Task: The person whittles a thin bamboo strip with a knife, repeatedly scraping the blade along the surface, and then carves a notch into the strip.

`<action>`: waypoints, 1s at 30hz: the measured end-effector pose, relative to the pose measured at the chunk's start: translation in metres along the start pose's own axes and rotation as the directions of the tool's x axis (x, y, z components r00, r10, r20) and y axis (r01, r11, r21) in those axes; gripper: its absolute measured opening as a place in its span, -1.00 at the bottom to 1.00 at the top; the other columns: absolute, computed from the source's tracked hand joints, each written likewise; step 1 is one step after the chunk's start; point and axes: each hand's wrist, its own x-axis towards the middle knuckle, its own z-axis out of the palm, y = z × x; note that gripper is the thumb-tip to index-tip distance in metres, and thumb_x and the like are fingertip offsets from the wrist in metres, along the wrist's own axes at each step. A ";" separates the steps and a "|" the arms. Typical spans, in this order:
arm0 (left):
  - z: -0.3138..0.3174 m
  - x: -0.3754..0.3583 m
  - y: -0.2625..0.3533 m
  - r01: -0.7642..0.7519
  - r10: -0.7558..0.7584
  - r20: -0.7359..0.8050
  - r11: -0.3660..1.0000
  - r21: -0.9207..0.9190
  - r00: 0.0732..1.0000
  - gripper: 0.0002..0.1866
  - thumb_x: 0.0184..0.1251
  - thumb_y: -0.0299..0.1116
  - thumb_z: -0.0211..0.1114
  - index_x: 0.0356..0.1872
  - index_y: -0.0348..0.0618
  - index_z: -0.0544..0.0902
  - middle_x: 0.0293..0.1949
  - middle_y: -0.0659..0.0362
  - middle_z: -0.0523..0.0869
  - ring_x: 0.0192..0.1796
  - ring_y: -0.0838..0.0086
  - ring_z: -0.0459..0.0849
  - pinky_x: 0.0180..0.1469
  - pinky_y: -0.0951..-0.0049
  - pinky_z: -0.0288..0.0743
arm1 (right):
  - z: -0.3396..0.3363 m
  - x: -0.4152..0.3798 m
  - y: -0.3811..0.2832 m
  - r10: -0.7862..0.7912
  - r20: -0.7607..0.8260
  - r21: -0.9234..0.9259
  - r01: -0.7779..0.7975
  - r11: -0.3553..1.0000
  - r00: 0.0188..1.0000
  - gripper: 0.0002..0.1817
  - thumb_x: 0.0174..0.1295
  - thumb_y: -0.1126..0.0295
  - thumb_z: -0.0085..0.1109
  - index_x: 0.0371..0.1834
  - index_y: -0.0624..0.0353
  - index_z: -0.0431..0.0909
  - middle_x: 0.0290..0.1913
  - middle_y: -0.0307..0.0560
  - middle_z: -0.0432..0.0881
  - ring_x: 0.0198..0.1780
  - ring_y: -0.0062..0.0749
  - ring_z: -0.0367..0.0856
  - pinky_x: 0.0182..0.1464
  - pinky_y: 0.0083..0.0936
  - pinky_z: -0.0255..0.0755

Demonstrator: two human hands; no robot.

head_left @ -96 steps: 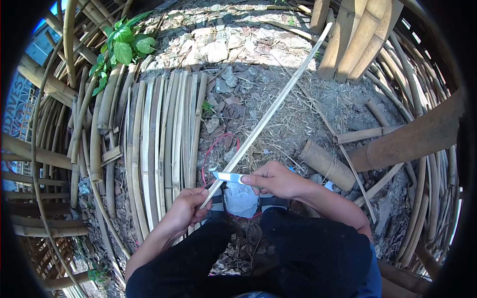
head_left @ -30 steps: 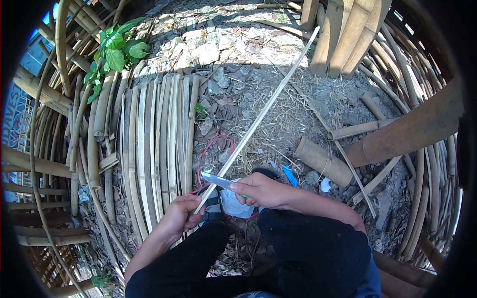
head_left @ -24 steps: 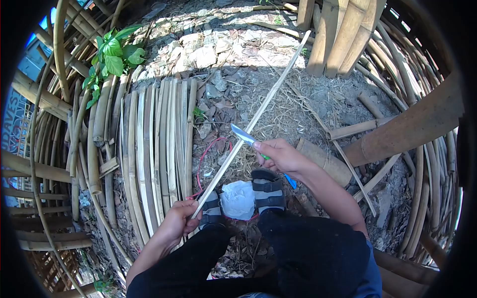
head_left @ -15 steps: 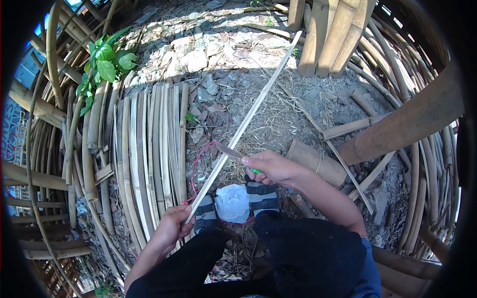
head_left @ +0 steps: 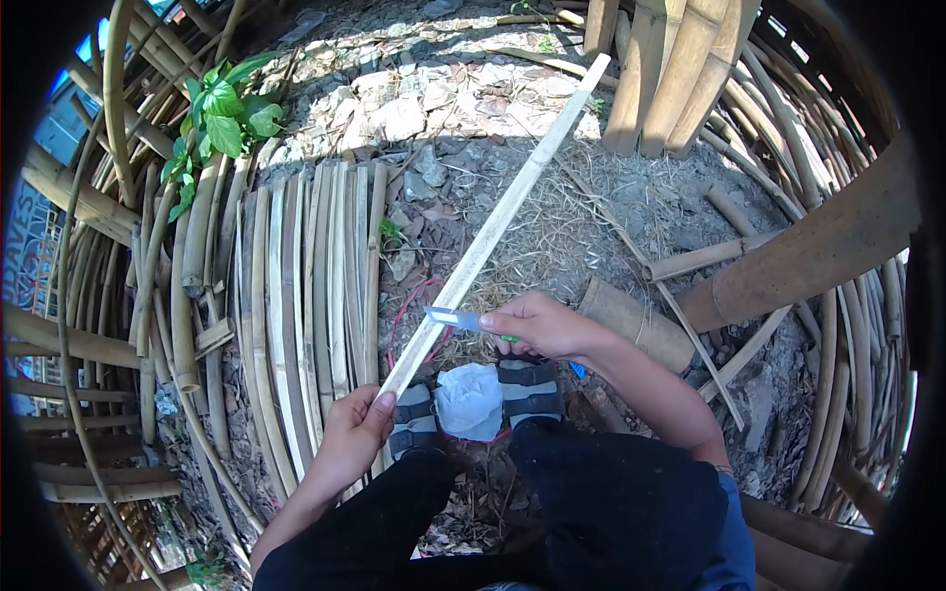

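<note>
My left hand is closed round the lower end of a long split bamboo strip, which slants up and away to the right. In my right hand is a knife with a green handle, mostly hidden by the fingers. Its blade lies across the strip, a little above my left hand. A pink cord loops on the ground behind the strip. Between my shoes a crumpled white plastic bag rests on the ground.
Several bamboo strips lie side by side at the left. Thick bamboo poles stand at the back right, and another pole leans in from the right. A cut bamboo piece lies beyond my right forearm. A leafy plant grows at upper left.
The strip has turned in my left hand and shows a broader face. My left hand's grip has shifted, with the thumb now along the strip. The knife blade has tilted flatter and catches the light.
</note>
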 end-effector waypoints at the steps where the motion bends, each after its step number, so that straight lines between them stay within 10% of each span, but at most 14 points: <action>1: -0.001 0.000 -0.001 0.002 -0.002 -0.003 1.000 -0.001 1.000 -0.70 0.63 -0.27 0.09 -0.34 -0.22 0.54 -0.60 0.38 0.41 -0.57 0.72 0.29 -0.52 0.61 0.12 | -0.001 0.001 0.000 -0.035 0.005 -0.029 0.035 0.999 0.999 -0.51 0.50 0.03 0.10 -0.45 0.23 0.63 -0.52 -0.25 0.59 -0.50 -0.65 0.44 -0.41 -0.60 0.32; 10: -0.008 -0.004 -0.011 0.040 -0.040 0.040 0.999 0.002 0.998 -0.72 0.62 -0.26 0.11 -0.29 -0.24 0.58 -0.60 0.37 0.43 -0.56 0.72 0.32 -0.51 0.61 0.16 | -0.052 -0.009 -0.003 -0.045 -0.452 0.085 0.094 0.992 0.891 -0.52 0.56 0.05 -0.02 -0.48 0.13 0.50 -0.63 -0.42 0.27 -0.61 -0.72 0.13 -0.55 -0.66 0.01; 17: 0.002 0.004 -0.010 -0.002 -0.002 0.048 0.996 0.086 0.999 -0.78 0.59 -0.29 0.16 -0.21 -0.24 0.59 -0.56 0.34 0.52 -0.55 0.73 0.39 -0.50 0.62 0.24 | 0.063 -0.008 0.024 -0.014 0.173 -0.117 0.035 0.993 0.985 -0.53 0.54 0.05 -0.01 -0.37 0.22 0.60 -0.49 -0.30 0.51 -0.46 -0.59 0.42 -0.38 -0.52 0.32; 30: 0.001 0.011 -0.024 -0.092 0.093 -0.005 0.989 0.114 0.996 -0.84 0.54 -0.38 0.20 -0.13 -0.29 0.60 -0.51 0.30 0.59 -0.48 0.68 0.48 -0.40 0.60 0.33 | 0.087 0.009 0.044 0.049 0.222 0.236 -0.102 0.966 0.974 -0.51 0.53 -0.06 -0.01 -0.41 0.12 0.52 -0.57 -0.39 0.37 -0.53 -0.74 0.26 -0.50 -0.69 0.15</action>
